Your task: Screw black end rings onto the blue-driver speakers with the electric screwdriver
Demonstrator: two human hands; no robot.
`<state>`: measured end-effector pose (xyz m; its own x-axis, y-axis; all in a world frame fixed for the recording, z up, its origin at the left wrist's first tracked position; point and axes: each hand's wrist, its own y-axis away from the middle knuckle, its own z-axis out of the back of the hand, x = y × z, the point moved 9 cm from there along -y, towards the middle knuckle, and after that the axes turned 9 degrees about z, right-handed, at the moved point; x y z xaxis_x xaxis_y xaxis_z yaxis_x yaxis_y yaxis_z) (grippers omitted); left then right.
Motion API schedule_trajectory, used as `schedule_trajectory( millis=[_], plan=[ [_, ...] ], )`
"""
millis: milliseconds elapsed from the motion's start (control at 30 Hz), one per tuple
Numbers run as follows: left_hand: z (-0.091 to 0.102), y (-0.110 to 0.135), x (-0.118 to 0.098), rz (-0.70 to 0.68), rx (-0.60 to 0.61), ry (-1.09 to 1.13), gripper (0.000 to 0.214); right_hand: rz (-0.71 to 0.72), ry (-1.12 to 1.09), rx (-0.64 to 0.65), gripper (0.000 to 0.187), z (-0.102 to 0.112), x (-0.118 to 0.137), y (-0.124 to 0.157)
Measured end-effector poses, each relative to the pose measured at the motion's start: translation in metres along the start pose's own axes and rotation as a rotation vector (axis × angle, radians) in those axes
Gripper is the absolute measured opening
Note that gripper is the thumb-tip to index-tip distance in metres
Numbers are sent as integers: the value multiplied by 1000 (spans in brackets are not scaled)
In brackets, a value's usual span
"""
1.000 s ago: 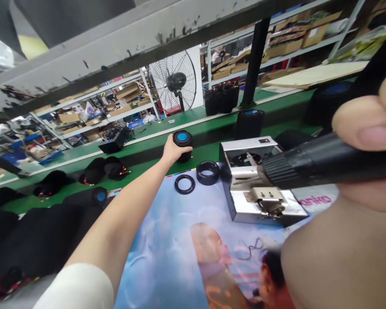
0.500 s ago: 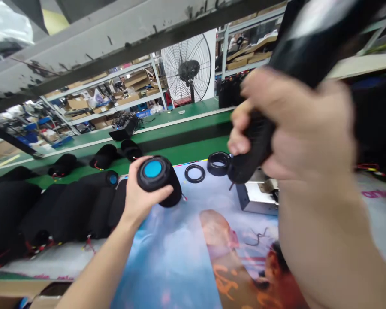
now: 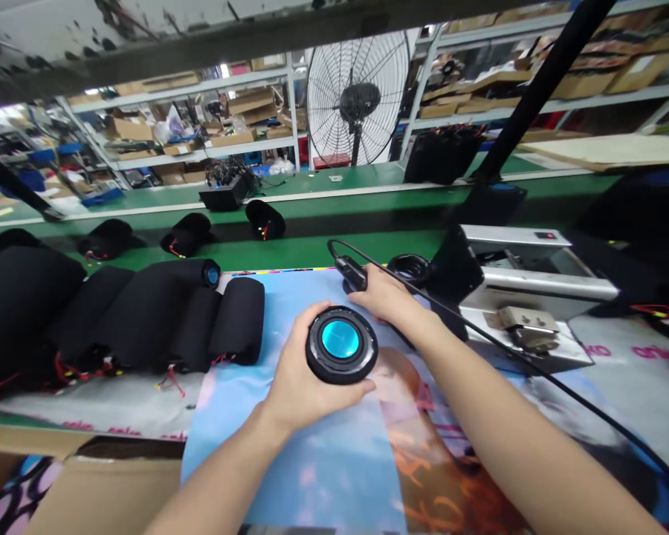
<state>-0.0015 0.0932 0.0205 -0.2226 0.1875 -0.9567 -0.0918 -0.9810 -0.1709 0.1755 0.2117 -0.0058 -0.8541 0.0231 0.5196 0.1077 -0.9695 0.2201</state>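
Observation:
My left hand [image 3: 306,375] is wrapped around a black cylindrical speaker [image 3: 342,371], its round end with a shiny blue disc facing up toward me. Further out and to the right, my right hand [image 3: 387,297] is closed over a black corded hand tool [image 3: 352,273] low at the sheet. The cord end sticks out past my fingers, while my hand and forearm hide much of the tool, so its kind is unclear. Just beyond that hand lies a thick black ring [image 3: 409,266]. Beneath both hands spreads a printed poster sheet [image 3: 312,453].
Several black fabric-covered speakers [image 3: 239,319] with red wires line the left. A metal box frame [image 3: 535,297] stands at right; the tool's black cable [image 3: 513,357] crosses my right forearm. Behind are a green bench [image 3: 323,249], a large fan [image 3: 360,96] and loaded shelves. A cardboard box [image 3: 111,490] is at lower left.
My right hand has come down from high on the right with the black tool, to near the rings. The speaker in my left hand has moved right and nearer. My view has shifted.

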Motion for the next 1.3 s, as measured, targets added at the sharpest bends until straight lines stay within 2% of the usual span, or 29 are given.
schedule_trajectory(
  millis=[200, 367, 500, 633, 733, 833, 1000, 1067, 1133, 1200, 1233, 1300],
  plan=[
    [0, -1, 1, -110, 7, -46, 104, -28, 121, -1, 50, -4, -6, 2],
    [0, -4, 6, -53, 52, -7, 112, -67, 169, 31, 57, -9, -10, 21],
    [-4, -5, 0, 56, 195, 48, 118, 2, 106, 80, 51, -13, -11, 30],
    [-7, -7, -19, 36, 355, 54, 119, 98, 11, 106, 42, -15, -4, 33],
    [-6, -14, -26, 11, 399, -10, 109, 120, -41, 81, 39, -12, 2, 34],
    [-5, -20, -27, -25, 430, -8, 96, 83, -76, 11, 43, 2, 4, 44],
    [-3, -25, -20, -21, 421, 50, 93, -35, -116, -196, 65, 55, 3, 95],
    [-3, -24, -16, 6, 414, 70, 94, 34, -121, -273, 70, 70, 15, 118],
    [-5, -23, -14, 44, 416, 116, 94, 227, -118, -313, 71, 71, 39, 136],
    [-9, -21, -14, 71, 422, 171, 86, 400, -52, -315, 63, 60, 64, 148],
    [-11, -20, -15, 70, 426, 191, 80, 432, 17, -315, 59, 53, 72, 151],
    [-14, -17, -18, 47, 434, 215, 70, 409, 183, -314, 56, 42, 79, 151]
  ],
)
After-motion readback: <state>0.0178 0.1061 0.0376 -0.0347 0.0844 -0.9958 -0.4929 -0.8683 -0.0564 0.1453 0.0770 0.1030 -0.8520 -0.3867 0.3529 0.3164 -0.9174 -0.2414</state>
